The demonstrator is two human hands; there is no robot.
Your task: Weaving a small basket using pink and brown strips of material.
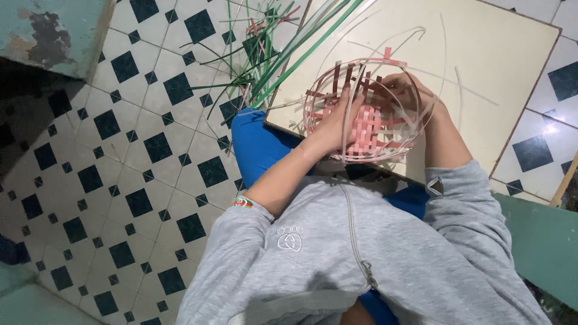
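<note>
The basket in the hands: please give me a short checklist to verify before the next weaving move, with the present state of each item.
1. Left hand grips the basket on its side: ok.
2. Right hand holds the far rim: ok.
3. Woven pink bottom looks tight and even: ok.
4. Loose upright strips stand free for weaving: ok, though some cross each other.
5. Spare green strips lie within reach on the floor and the board: ok.
6. Which strip the fingers pinch now: cannot tell, the basket hides the fingertips.
</note>
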